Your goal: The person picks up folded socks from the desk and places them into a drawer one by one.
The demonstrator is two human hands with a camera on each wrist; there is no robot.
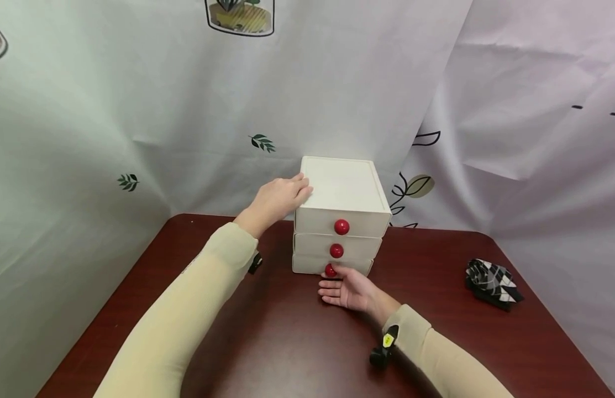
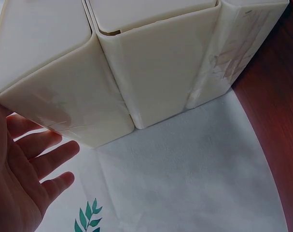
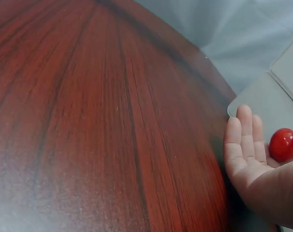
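Observation:
A white cabinet of three stacked drawers (image 1: 344, 182) stands at the back of the table, each drawer front bearing a round red knob. My left hand (image 1: 282, 196) rests on the cabinet's top left edge, fingers extended; the left wrist view shows the hand (image 2: 28, 169) beside the cabinet's side wall (image 2: 160, 67). Low at the front, my right hand (image 1: 352, 288) has its thumb and index finger at the bottom red knob (image 1: 330, 270), pinching it. In the right wrist view that knob (image 3: 283, 145) sits by the thumb, while the other fingers (image 3: 247, 137) extend straight.
A black-and-white checkered cloth item (image 1: 491, 282) lies on the right of the dark red table (image 1: 267, 342). Behind and beside the table hangs a pale curtain (image 1: 188, 110) with leaf prints. A small black device (image 1: 382, 354) is strapped to the right wrist.

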